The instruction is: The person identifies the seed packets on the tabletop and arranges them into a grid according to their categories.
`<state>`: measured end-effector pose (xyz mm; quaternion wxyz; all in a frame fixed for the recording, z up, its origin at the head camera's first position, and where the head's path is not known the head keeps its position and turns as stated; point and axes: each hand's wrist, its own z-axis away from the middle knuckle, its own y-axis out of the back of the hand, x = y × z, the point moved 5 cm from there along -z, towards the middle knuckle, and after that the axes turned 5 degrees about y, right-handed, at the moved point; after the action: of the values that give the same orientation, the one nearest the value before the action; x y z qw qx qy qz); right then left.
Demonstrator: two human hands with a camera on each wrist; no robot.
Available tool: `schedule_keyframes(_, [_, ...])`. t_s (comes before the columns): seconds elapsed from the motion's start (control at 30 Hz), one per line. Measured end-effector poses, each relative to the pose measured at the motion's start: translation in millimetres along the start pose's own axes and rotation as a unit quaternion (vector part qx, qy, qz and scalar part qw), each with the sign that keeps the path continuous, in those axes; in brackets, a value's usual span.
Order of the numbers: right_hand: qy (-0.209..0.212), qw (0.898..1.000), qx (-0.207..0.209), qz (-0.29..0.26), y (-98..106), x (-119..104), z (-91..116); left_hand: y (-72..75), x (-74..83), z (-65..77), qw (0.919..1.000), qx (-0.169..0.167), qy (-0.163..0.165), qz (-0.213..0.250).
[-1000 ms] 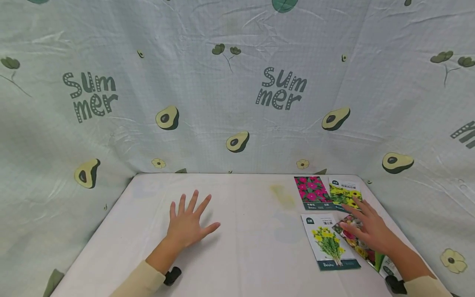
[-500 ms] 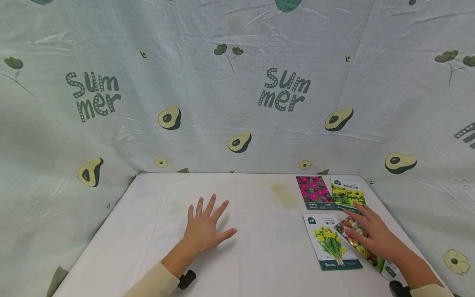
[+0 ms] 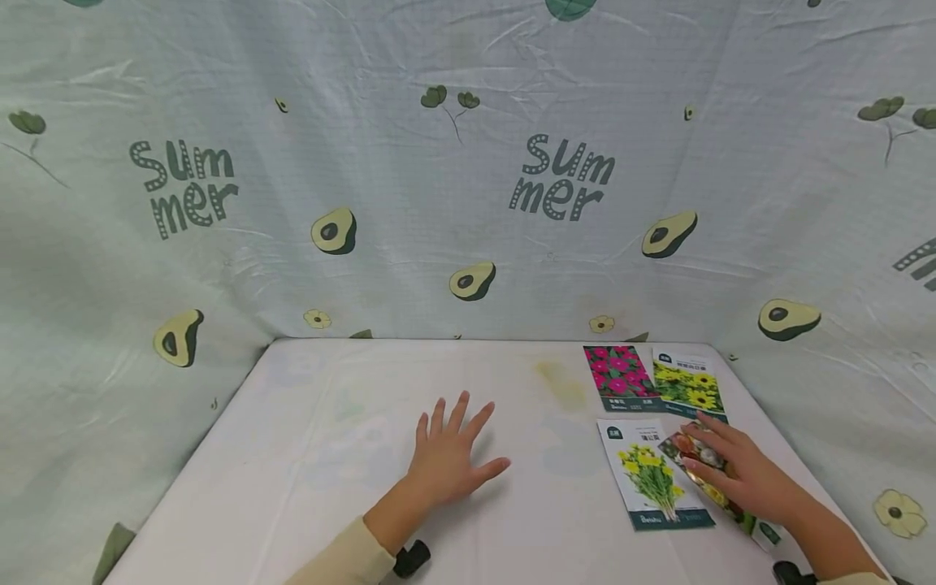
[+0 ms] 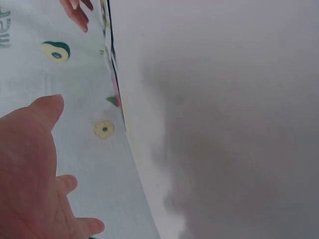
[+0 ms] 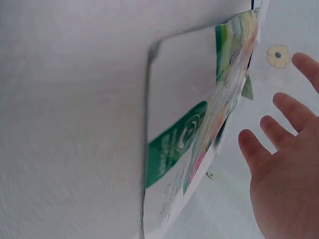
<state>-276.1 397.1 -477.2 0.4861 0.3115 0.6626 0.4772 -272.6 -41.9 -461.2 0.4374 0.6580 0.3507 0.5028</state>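
Over the middle of the white table, my left hand hovers palm down with its fingers spread, holding nothing. At the right, my right hand is over a slanted seed packet with multicoloured flowers and partly hides it. In the right wrist view the fingers are loosely extended, apart from that packet. Just left of it lies a white seed packet with a bunch of yellow flowers. Behind these are a pink-flower packet and a yellow-flower packet, side by side.
The white table has a faint yellowish stain towards the back. A pale curtain printed with avocados and lettering rises behind and along both sides. All the packets lie flat near the table's right edge.
My left hand has moved right across the table, fingers still spread. My right hand has drawn back slightly towards me, uncovering more of the yellow-flower packet. The packets have stayed in place.
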Motion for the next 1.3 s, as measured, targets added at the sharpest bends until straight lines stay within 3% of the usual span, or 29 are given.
schedule_keyframes(0.23, [0.018, 1.0, -0.001, -0.007, 2, -2, 3, -17.3, 30.8, -3.8, 0.9996, -0.017, -0.013, 0.015])
schedule_keyframes(0.43, [0.034, 0.999, -0.008, -0.036, 2, -3, 6, -29.5, 54.8, -3.5, 0.9994, -0.027, -0.019, 0.0])
schedule_keyframes(0.8, [-0.012, 0.999, -0.03, -0.023, -2, 9, 14, -49.3, 89.7, -6.2, 0.9988, -0.044, -0.018, -0.009])
schedule_keyframes(1.3, [-0.027, 0.998, -0.044, -0.039, -4, 14, 13, -69.3, 132.3, -8.7, 0.9938, -0.111, 0.002, -0.007])
